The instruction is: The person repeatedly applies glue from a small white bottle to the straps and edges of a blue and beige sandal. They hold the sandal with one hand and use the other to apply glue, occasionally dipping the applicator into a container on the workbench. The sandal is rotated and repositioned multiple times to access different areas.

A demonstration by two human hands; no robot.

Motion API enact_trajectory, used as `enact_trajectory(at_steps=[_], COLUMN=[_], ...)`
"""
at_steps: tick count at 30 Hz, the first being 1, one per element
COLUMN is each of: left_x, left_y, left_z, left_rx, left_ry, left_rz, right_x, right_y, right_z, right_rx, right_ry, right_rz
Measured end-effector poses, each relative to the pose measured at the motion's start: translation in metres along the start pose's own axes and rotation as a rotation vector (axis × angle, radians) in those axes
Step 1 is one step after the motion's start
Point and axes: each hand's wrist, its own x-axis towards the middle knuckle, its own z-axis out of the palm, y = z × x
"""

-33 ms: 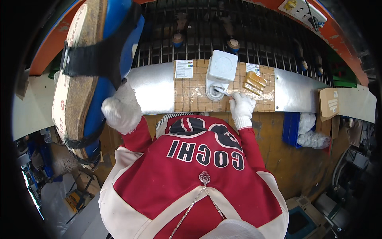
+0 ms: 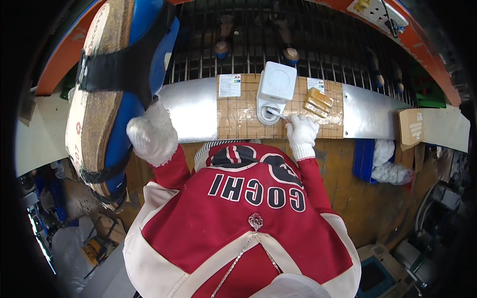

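Observation:
Large on the left, a sandal (image 2: pixel 99 99) with a cork sole and black straps stands raised on a blue shoe last (image 2: pixel 118 116), its sole side facing left. My left hand (image 2: pixel 153 133), in a fuzzy white glove, is closed at its right side, with the fingers partly hidden. On the bench, my right hand (image 2: pixel 302 131), also gloved, pinches the pale handle of a small brush (image 2: pixel 277 113). The brush's far end goes into the round mouth of a white plastic pot (image 2: pixel 278 82). Beside the pot lie amber-yellow blocks (image 2: pixel 319 102).
Taped cardboard (image 2: pixel 238 116) covers the middle of the metal bench (image 2: pixel 370 116). Behind it run dark metal rods (image 2: pixel 208 49) with more lasts (image 2: pixel 291 54) hanging among them. A power strip (image 2: pixel 380 15) is at top right. A blue bin (image 2: pixel 365 161) with plastic-wrapped stuff stands below the bench on the right.

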Motion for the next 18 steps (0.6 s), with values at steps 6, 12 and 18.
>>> enact_trajectory(at_steps=[6, 12, 18], left_x=[0.004, -0.021, -0.027], left_y=[-0.035, -0.021, -0.004], left_z=[0.044, 0.061, 0.056], left_rx=[-0.670, -1.072, -1.227], left_ry=[0.075, -0.125, -0.212], left_rz=[0.474, 0.041, -0.159], right_x=[0.006, 0.003, -0.006], right_y=[-0.004, -0.007, 0.012], right_z=[-0.001, -0.003, 0.006], right_rx=[0.058, -0.056, 0.380], right_ry=[0.077, 0.026, -0.123], right_rz=[-0.012, -0.058, 0.185])
